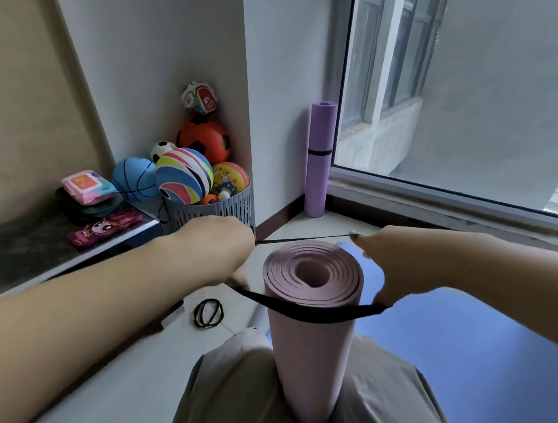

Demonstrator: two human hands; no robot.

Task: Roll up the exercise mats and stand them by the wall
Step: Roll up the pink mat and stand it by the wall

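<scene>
A rolled pink mat (309, 344) stands upright between my knees, its spiral end facing up. A black elastic band (309, 311) is stretched around its top. My left hand (220, 243) grips the band on the left side and my right hand (376, 265) grips it on the right, both pulling it wide. A rolled purple mat (318, 167) with a black band round its middle stands upright in the corner by the wall and window. A blue mat (482, 353) lies flat on the floor to my right.
A second black elastic band (209, 313) lies on the tiled floor. A grey basket (216, 212) full of several balls stands against the wall at left, beside a low dark ledge (11, 253) with a wipes pack and a pink case. A large window (469, 93) fills the right.
</scene>
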